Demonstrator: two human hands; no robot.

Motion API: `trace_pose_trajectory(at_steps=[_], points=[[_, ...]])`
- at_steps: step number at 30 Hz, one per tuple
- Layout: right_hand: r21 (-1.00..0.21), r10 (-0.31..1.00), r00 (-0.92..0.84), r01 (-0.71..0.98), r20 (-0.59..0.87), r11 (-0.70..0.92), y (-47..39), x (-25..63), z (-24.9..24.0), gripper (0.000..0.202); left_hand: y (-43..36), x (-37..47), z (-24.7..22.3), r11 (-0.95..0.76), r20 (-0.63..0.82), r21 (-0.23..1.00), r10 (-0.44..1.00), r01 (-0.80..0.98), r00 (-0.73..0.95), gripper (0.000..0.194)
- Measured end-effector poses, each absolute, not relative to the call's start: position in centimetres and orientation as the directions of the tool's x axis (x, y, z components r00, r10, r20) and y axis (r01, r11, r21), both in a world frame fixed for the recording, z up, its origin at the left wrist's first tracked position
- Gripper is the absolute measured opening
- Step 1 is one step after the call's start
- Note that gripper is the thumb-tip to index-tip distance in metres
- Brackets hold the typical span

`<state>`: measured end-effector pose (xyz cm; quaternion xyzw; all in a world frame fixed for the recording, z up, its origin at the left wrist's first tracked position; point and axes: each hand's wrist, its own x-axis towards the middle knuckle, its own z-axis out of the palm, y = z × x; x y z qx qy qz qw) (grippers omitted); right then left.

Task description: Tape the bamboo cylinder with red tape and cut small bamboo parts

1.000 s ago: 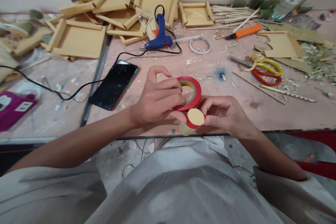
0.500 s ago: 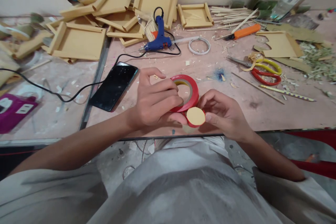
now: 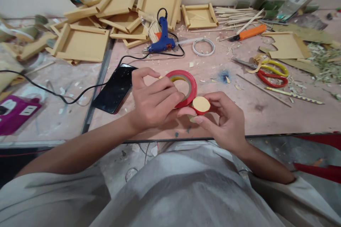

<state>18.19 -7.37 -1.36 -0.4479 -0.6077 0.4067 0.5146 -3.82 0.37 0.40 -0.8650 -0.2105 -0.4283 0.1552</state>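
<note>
Over the table (image 3: 277, 120), near its front edge, holding left hand (image 3: 153, 103) and right hand (image 3: 226, 118) close together: with the former, clamping the red tape (image 3: 193, 88) from its left; with the latter, pinching the red-sided disc (image 3: 201, 104) at the tape's lower right.

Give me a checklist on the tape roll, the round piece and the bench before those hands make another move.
1. Left hand gripping red tape roll: ok.
2. Right hand holding round piece: ok, its pale flat face shows.
3. Red tape all the way round the piece: cannot tell, only the near side shows red.
4. Scissors away from both hands: ok, lying on the table.
5. Glue gun cool: cannot tell from the picture.
6. Tabletop free of scraps: not ok, bits are scattered about.
</note>
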Motion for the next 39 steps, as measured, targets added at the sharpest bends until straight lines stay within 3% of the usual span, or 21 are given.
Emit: trace_pose_trajectory(at_steps=[7, 15, 30, 39], points=[[-0.958, 0.967, -0.003, 0.133, 0.255, 0.253, -7.42, 18.85, -1.83, 0.030, -0.08, -3.75, 0.89, -0.850, 0.766, -0.066, 0.292, 0.522, 0.573, 0.045], [-0.923, 0.935, -0.041, 0.149, 0.353, 0.355, -7.62, 18.87, -2.04, 0.040, 0.21, -3.72, 1.10, -0.860, 0.797, -0.070, 0.256, 0.505, 0.547, 0.048], [-0.911, 0.918, -0.085, 0.118, 0.387, 0.395, -7.66, 18.98, -2.26, 0.047, 0.42, -3.81, 0.97, -0.893, 0.791, -0.014, 0.266, 0.451, 0.551, 0.045], [-0.924, 0.932, -0.080, 0.129, 0.353, 0.360, -7.84, 18.94, -2.30, 0.041, -0.01, -4.11, 1.25, -0.906, 0.734, 0.088, 0.340, 0.414, 0.588, 0.019]])
